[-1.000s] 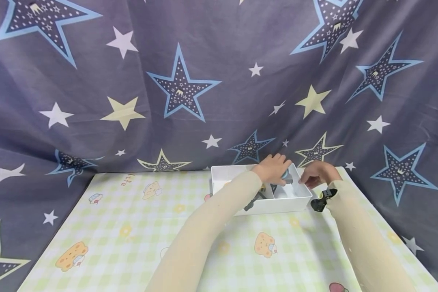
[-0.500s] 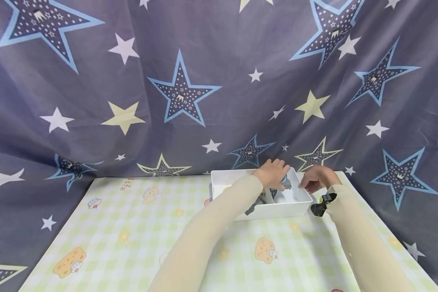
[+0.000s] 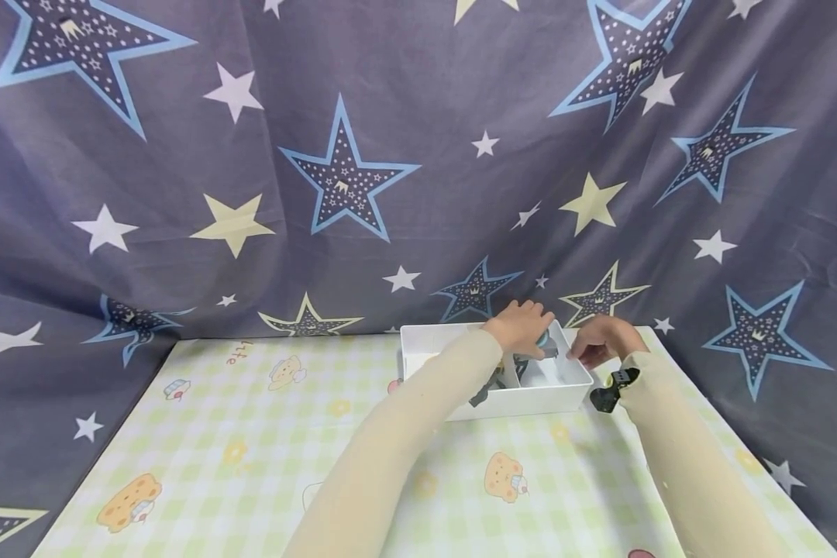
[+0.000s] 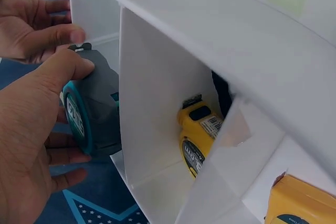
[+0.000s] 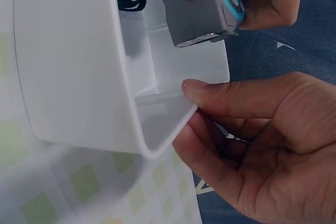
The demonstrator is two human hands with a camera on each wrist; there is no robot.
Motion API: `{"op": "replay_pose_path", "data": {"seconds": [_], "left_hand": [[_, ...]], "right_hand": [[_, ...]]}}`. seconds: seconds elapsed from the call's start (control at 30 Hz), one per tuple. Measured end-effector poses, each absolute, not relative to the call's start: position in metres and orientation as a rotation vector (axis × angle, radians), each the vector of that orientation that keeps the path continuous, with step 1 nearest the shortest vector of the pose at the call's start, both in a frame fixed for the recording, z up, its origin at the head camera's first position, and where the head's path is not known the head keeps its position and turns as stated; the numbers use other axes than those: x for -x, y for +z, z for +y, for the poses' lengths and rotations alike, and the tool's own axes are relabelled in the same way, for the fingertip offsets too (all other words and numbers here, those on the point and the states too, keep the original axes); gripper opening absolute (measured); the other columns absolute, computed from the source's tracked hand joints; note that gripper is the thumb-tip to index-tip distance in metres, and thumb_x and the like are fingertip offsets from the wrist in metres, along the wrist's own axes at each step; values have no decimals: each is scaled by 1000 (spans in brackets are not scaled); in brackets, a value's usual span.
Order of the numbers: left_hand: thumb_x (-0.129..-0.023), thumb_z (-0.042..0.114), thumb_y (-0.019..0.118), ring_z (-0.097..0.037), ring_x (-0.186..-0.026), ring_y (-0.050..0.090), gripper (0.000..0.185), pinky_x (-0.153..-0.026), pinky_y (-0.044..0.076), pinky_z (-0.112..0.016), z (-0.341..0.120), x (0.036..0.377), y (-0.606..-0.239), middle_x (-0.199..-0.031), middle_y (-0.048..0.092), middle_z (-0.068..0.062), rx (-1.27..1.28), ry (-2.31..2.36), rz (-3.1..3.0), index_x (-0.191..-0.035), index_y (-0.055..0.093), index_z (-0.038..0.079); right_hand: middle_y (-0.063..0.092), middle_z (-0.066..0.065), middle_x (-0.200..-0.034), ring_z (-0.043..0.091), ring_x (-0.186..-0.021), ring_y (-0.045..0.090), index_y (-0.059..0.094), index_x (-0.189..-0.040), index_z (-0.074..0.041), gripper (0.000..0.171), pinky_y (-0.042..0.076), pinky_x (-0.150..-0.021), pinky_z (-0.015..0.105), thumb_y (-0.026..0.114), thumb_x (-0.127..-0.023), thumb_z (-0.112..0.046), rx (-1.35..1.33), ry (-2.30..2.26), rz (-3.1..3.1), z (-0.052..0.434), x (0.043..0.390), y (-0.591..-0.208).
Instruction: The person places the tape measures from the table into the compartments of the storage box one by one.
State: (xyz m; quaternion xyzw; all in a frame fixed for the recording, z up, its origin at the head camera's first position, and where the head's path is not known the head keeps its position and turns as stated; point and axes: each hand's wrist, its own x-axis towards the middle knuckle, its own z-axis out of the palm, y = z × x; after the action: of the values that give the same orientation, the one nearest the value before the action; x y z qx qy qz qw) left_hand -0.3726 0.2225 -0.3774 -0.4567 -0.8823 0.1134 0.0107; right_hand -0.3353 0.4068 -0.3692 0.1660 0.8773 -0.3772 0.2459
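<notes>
Left wrist view — left hand (image 4: pixel 31 129) grips a chunky grey-teal tape measure (image 4: pixel 92 111); right hand (image 5: pixel 252 135) pinches the smooth white bin (image 5: pixel 68 66) rim.

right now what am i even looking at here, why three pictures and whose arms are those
These are a person's two bare hands, filmed by three cameras at once. The wide picture comes from a head camera; the two close-ups come from cameras on each wrist. On a checked tablecloth stands a white divided box. The left hand grips a grey and teal tape measure above the box. The right hand pinches the box's corner. Yellow tape measures lie in other compartments.
</notes>
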Motion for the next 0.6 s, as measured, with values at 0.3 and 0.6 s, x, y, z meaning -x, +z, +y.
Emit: {"op": "replay_pose_path", "data": {"seconds": [0.3, 0.6], "left_hand": [[-94, 56, 63, -18, -136, 46, 73, -119, 36, -38, 228, 371, -383, -147, 49, -3, 1430, 318, -2770, -152, 39, 17], [-93, 55, 66, -22, -140, 47, 80, -120, 36, -40, 230, 375, -386, -151, 49, -5, 1448, 300, -2808, -156, 36, 15]], "right_hand": [[61, 4, -76, 12, -68, 61, 63, -92, 3, 8, 60, -74, 28, 69, -90, -1, -448, -1030, 2381, 407, 335, -368], [61, 5, -80, 13, -71, 62, 61, -99, 4, 12, 60, -77, 28, 68, -90, 0, -460, -1040, 2359, 407, 337, -368]]}}
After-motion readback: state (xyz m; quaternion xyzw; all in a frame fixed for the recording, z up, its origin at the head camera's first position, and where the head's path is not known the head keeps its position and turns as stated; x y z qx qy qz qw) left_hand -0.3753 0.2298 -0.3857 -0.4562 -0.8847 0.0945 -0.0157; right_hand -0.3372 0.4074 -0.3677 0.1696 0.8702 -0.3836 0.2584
